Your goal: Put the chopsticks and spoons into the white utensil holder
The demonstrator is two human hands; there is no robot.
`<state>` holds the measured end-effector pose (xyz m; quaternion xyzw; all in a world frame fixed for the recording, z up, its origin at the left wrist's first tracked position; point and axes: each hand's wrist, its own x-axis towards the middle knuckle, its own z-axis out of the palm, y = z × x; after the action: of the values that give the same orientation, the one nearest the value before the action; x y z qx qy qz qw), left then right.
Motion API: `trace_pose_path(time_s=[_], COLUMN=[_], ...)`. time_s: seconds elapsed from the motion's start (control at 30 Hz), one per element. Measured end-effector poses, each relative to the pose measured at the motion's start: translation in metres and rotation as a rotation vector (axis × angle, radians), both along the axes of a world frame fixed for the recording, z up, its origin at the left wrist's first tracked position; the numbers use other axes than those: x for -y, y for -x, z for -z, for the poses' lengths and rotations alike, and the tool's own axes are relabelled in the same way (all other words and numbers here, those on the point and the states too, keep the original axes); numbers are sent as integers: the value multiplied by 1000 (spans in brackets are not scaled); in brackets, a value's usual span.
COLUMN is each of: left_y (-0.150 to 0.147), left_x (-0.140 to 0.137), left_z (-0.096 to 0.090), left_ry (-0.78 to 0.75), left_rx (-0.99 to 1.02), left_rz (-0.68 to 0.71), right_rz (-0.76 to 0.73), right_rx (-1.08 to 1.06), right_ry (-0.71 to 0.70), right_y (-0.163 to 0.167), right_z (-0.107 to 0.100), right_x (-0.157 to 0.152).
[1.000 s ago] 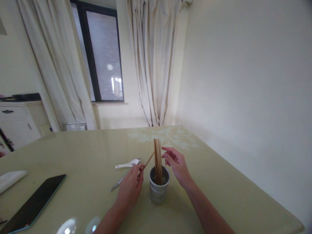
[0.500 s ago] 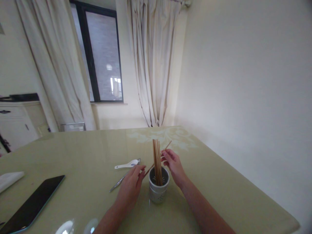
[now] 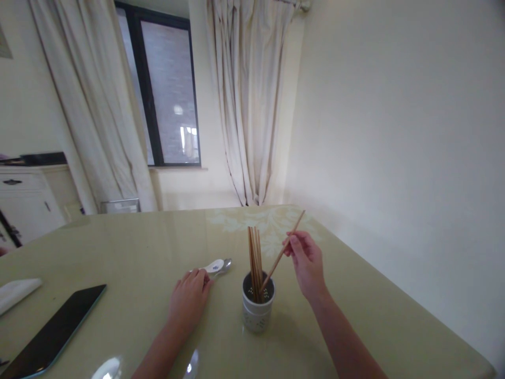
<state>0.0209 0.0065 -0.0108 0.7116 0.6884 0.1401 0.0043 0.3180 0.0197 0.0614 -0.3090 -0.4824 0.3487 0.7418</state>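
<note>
One left hand [image 3: 191, 295] lay by one smooth white spoon [image 3: 215, 266] and one shiny metal spoon [image 3: 228, 263], its hold unclear. At least three wooden chopsticks [image 3: 254, 263] stood in one round perforated cup [image 3: 257, 316]; one right hand [image 3: 307, 263] pinched another chopstick [image 3: 280, 256], tip inside.

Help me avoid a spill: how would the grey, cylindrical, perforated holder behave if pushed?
The holder would probably slide if nudged low, since the glossy green tabletop looks smooth. Pushed near the top, it might tip: the slender brown wooden chopsticks rise well above it. Its round body looks rigid, so it could roll if toppled.
</note>
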Motion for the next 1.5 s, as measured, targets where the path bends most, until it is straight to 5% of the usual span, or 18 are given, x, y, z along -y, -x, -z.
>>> trace_pose_path(time_s=[0.23, 0.53, 0.73, 0.93, 1.03, 1.27, 1.37, 1.5], left_y=[-1, -22, -45, -63, -62, -15, 3, 10], left_x=[-3, 6, 26, 46, 46, 1, -11, -14], left_z=[2, -6, -9, -8, -9, -1, 6, 10], left_ry=[-106, -298, -472, -589, -579, -413, -217, -45], left_rx=[249, 782, 831, 727, 672, 403, 151, 26], left_rz=[51, 80, 222, 463, 496, 60, -96, -123], right_rz=[-129, -186, -98, -70, -47, 247, 194, 30], right_rx=[281, 352, 371, 496, 447, 178, 249, 412], right_ry=[117, 66, 64, -226, -213, -161, -154, -156], right_y=[17, 17, 18, 23, 26, 3, 3, 17], right_z=[15, 18, 23, 8, 5, 6, 5, 10], right_x=[-2, -1, -3, 22, 27, 9, 8, 12])
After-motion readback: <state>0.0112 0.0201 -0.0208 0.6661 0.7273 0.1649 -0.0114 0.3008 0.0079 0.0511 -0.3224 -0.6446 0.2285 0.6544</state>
